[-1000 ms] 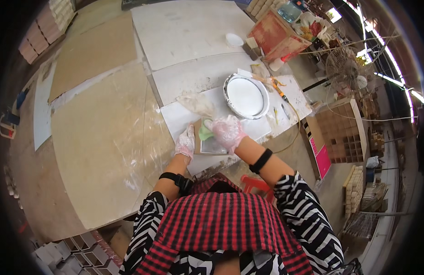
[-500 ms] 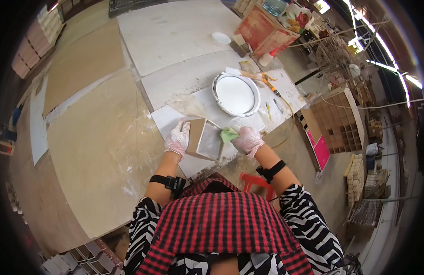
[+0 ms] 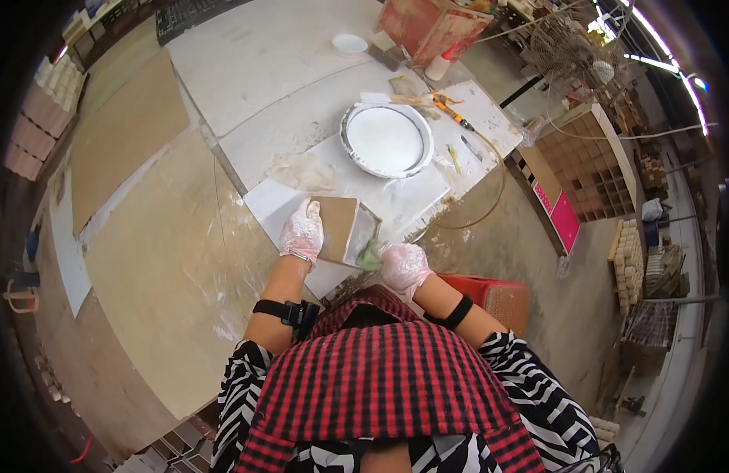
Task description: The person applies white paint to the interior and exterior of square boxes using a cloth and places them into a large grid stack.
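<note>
Green cloth (image 3: 369,256) in the R hand (image 3: 404,266): what's the grip?

Fingers curled in, pinching it bunched. It's at the near R corner of the box (image 3: 338,227), by the open side. Can't tell how hard it presses.

& the L hand (image 3: 303,231)?

Laid along the box's L side, fingers close together, thumb up by the top edge. Can't tell if the fingertips hook round. Both hands gloved, w/ white smears.

Box is where, exactly?

Between the hands, at the near edge of the desk (image 3: 293,118). Can't tell if its base sits flat.

Tips for doing it well?

IMO: brace w/ the L palm, wipe w/ light, even strokes, refold to a clean bit b4 it smears. Mind corners, residue prob. collects there. A hard push might slip the box off that edge.

Surface?

Pale, scuffed, w/ dark specks. Tub (image 3: 345,146) of white stuff (image 3: 385,138) beyond the box; crumpled film (image 3: 300,171) nr. it; white bowl (image 3: 350,44) further back; orange-handled tool (image 3: 453,112) to the R; brown board (image 3: 171,244) to the L.

& the room?

Workshop-ish, IMO. Red stool (image 3: 490,299) below the desk's R side, compartmented rack (image 3: 589,154) beyond, fan (image 3: 557,46) & strip lights (image 3: 653,63) top R.
</note>
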`<move>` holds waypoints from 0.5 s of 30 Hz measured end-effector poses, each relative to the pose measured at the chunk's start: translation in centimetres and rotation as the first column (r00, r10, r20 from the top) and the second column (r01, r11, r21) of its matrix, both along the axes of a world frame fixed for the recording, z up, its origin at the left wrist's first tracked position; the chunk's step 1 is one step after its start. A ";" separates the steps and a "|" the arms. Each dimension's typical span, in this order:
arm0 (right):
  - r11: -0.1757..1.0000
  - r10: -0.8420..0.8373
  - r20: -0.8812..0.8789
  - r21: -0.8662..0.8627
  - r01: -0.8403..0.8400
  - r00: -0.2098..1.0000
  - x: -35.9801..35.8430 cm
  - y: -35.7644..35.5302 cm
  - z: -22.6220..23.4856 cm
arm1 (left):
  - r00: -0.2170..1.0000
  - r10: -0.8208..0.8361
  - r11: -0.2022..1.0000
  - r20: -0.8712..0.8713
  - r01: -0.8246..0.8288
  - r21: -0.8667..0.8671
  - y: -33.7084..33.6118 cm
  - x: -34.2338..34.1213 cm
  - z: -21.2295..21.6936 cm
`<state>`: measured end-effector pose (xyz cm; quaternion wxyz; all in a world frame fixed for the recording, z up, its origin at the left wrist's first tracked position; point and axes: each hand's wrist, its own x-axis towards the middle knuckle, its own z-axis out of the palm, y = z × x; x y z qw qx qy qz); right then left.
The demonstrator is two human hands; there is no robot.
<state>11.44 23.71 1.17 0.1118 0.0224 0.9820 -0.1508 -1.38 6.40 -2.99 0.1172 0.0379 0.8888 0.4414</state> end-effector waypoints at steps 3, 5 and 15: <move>0.997 0.076 -0.072 0.034 -0.074 0.994 -0.9 0.4 2.5 | 0.999 -0.010 0.999 -0.041 0.009 -0.038 -0.7 -0.3 -0.6; 0.999 -0.047 -0.061 -0.001 0.047 0.997 -2.6 1.2 2.9 | 0.999 -0.029 0.999 -0.042 0.027 -0.037 -0.8 -0.2 -0.7; 0.999 -0.043 0.182 0.038 0.037 0.982 -1.7 0.3 3.6 | 0.996 -0.068 0.996 -0.053 0.065 -0.057 -0.1 0.4 0.1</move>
